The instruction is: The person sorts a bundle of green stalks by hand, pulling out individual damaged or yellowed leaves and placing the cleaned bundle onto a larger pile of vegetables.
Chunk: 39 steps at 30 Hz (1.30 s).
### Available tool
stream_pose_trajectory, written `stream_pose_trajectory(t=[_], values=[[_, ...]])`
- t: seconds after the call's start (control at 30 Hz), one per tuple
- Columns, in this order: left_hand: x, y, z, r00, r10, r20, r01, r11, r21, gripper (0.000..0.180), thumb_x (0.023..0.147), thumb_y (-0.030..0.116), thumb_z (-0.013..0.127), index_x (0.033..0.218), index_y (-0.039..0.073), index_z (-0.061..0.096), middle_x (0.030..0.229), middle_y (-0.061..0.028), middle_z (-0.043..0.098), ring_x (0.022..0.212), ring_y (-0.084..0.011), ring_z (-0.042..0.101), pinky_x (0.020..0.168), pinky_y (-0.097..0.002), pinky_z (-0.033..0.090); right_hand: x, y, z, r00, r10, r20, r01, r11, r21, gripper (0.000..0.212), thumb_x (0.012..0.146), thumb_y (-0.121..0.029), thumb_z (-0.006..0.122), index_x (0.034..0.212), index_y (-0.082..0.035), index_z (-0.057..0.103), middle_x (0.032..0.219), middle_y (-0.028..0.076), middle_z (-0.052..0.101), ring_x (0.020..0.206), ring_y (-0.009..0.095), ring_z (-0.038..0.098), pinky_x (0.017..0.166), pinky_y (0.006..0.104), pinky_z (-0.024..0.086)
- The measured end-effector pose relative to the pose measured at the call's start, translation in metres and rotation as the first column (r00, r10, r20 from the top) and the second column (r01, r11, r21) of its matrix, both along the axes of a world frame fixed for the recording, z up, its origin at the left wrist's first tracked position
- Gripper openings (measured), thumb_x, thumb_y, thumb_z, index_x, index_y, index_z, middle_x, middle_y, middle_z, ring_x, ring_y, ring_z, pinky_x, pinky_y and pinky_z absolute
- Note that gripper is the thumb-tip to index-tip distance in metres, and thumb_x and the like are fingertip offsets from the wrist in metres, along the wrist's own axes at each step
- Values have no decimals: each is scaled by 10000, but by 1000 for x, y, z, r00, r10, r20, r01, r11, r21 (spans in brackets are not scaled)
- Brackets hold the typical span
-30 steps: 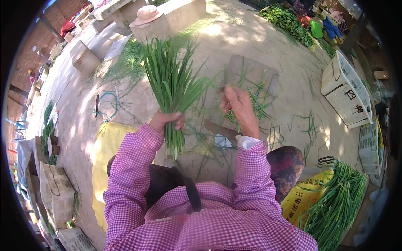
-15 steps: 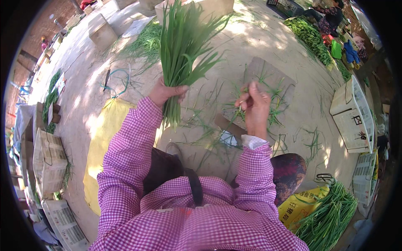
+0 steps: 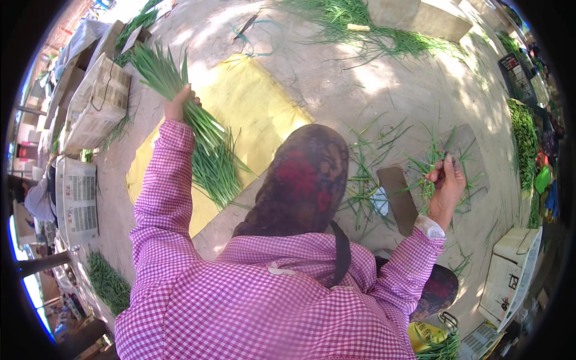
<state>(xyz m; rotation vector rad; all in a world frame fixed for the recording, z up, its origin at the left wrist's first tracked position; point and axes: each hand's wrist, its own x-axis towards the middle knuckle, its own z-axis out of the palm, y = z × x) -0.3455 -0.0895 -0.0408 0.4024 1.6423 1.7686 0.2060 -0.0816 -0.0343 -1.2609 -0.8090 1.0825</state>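
Observation:
My left hand (image 3: 179,105) is closed around a bunch of garlic chives (image 3: 158,71), green leaves up and left, pale stem ends down and right. The bunch is over a yellow sheet (image 3: 255,90), where another pile of chives (image 3: 217,171) lies partly beneath the held stems. On the right, my right hand (image 3: 447,185) is raised with thumb and fingers pinched together; whatever is between them is too small to make out. Loose green blades (image 3: 429,159) lie scattered below it on a grey slab (image 3: 471,141).
A brown strip (image 3: 398,201) and a crumpled white scrap (image 3: 380,201) lie by my knee. White crates stand left (image 3: 77,201) and right (image 3: 510,270). More greens (image 3: 336,15) are heaped by pale blocks (image 3: 420,17) at the back. A blue cord (image 3: 255,54) lies beyond the sheet.
My left hand has carried the bunch left, from in front of me to over the yellow sheet, tilting it. My view has turned left. The right hand stays pinched above the scraps.

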Motion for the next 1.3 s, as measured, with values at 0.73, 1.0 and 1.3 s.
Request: stream_pose_trajectory(t=[0.73,1.0,1.3], values=[[-41,-100,-308,999,-17,-43,-16,746,-665,1089,615,200,841,1434,9,149,1391,-271,337,1275,-373,374,1068,-421,320,-47,-3,-31,955,228,192,-166,942,-292,147,907,-182,571,859,-43,589,691,33,577,511,97,514,503,262,478],[5,-124,-261,622,-504,-599,-40,744,-667,585,677,-21,620,1231,132,509,1123,-134,489,981,-286,525,895,-387,452,-62,-4,-25,964,175,199,-115,952,-282,165,909,-132,553,1029,-35,611,702,23,585,536,95,545,512,242,454],[66,-99,-233,328,-923,-200,16,217,-976,580,775,28,585,1331,106,439,1369,-189,352,1291,-338,327,1020,-379,370,-47,-7,-41,886,384,260,-277,888,-368,186,929,-159,535,1054,-49,619,768,6,617,559,80,560,496,211,442]])
